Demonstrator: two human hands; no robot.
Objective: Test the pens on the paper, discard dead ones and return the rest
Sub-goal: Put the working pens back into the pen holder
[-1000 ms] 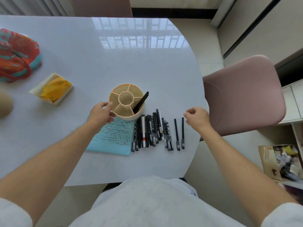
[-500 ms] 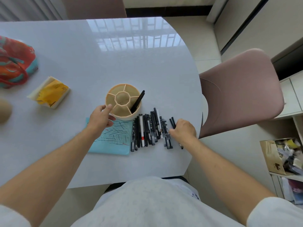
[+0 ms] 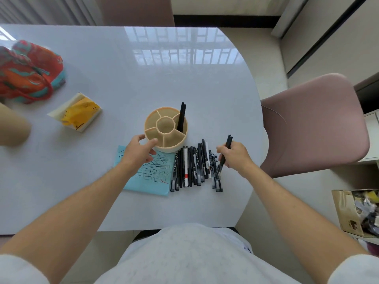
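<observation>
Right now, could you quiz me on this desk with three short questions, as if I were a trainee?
1. True or false: the right hand holds a black pen.
2. What does the left hand touch? A) the blue paper only B) the beige pen holder C) the yellow packet
3. Fill in: the row of pens lies to the ____ of the blue paper.

Key: 1 true; 2 B; 3 right.

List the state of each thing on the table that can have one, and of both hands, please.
pen holder: upright, pens in one outer compartment
blue paper: flat, covered with ink strokes
row of pens: lying beside the paper
left hand: touches the holder
right hand: grips black pens
</observation>
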